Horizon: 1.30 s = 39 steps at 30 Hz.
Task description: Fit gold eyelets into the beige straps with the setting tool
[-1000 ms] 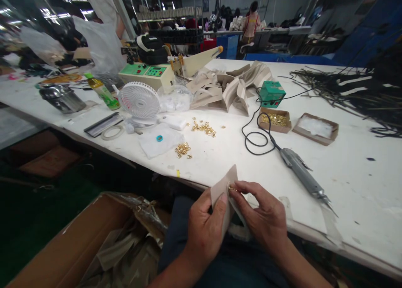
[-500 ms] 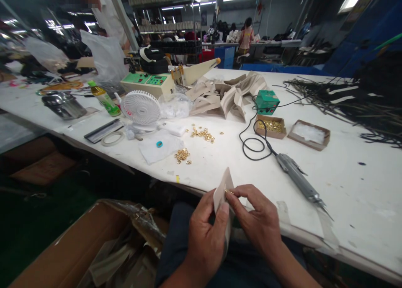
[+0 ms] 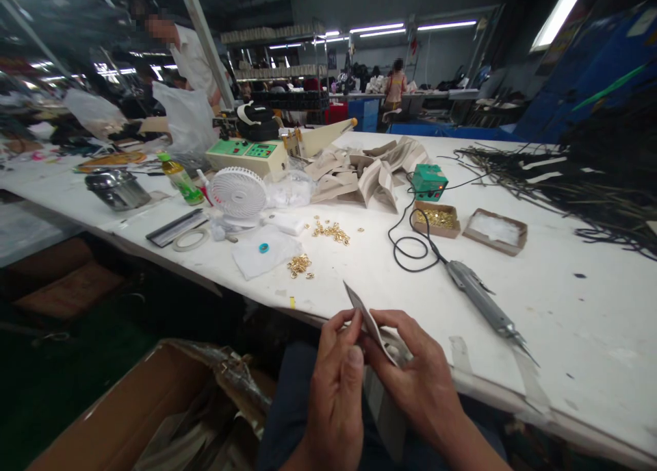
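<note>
A thin, bendable beige-grey panel [image 3: 386,406] is held over my lap at the table's front edge. Its upper end stands up between my hands and its lower part hangs down. My right hand [image 3: 418,365] grips it from the right, thumb on the near side and fingers on the far side. Closed at the panel's left face, my left hand [image 3: 336,396] has its fingertips against the upper part. The small gold piece seen earlier at the right fingertips is hidden. Small gold metal fittings [image 3: 299,264] lie in a pile on the table beyond, with more loose gold fittings [image 3: 332,233] behind.
A grey electric screwdriver [image 3: 480,298] lies right, cabled to a green box [image 3: 430,182]. Behind it sit a carton of gold parts [image 3: 436,219] and a tray [image 3: 495,230]. A white fan [image 3: 239,196] and beige panels [image 3: 367,173] stand farther back. An open cardboard box [image 3: 118,406] is lower left.
The panel has turned and tilted, showing its darker face. My right hand has gone from pinching a small gold piece to gripping the panel. My left fingers have shifted along the panel's left face.
</note>
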Each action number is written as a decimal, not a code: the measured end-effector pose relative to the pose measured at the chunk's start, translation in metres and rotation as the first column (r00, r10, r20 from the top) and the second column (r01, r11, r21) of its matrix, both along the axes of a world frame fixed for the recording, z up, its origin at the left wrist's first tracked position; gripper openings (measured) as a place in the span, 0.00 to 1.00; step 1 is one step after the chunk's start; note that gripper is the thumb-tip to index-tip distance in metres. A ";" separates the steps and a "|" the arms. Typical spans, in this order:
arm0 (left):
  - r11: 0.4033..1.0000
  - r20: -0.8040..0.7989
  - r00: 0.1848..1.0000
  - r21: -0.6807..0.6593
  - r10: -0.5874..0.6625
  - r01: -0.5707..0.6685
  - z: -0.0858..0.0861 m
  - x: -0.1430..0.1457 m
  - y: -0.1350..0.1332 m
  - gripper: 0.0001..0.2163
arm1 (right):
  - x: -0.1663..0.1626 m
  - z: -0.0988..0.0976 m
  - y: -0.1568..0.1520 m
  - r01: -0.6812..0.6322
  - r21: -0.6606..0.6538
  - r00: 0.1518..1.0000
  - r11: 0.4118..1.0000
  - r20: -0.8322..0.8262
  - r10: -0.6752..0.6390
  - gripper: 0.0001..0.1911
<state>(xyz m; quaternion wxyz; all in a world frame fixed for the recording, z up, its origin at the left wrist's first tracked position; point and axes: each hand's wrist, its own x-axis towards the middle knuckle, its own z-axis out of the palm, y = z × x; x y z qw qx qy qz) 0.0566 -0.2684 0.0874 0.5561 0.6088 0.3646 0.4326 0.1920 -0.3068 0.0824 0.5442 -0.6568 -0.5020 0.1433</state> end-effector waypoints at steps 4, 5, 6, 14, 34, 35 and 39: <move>0.989 -0.099 0.995 0.147 0.034 -0.019 0.007 0.003 0.019 0.14 | 0.003 0.016 0.001 -0.081 -0.142 0.936 0.987 -0.351 0.026 0.17; 0.983 -0.116 0.992 0.180 0.053 -0.031 0.009 0.004 0.026 0.11 | 0.004 0.017 0.001 -0.119 -0.161 0.896 0.980 -0.442 0.037 0.20; 0.976 -0.126 0.989 0.213 0.076 -0.048 0.010 0.005 0.034 0.09 | 0.006 0.017 0.001 -0.160 -0.169 0.848 0.972 -0.527 0.048 0.23; 0.931 0.079 0.990 -0.338 -0.118 0.138 -0.005 0.018 0.087 0.41 | 0.022 0.002 0.021 -0.278 -0.210 0.671 0.937 -0.741 0.033 0.24; 0.929 -0.419 0.831 -0.211 -0.366 0.303 -0.057 0.065 0.144 0.20 | 0.086 -0.039 0.074 -0.195 -0.643 0.929 0.740 -0.364 -0.071 0.07; 0.932 -0.441 0.821 -0.190 -0.363 0.309 -0.059 0.066 0.145 0.20 | 0.086 -0.040 0.075 -0.184 -0.649 0.935 0.738 -0.347 -0.072 0.07; 0.932 -0.523 0.778 -0.101 -0.348 0.349 -0.059 0.069 0.147 0.18 | 0.086 -0.040 0.077 -0.145 -0.676 0.956 0.722 -0.285 -0.075 0.05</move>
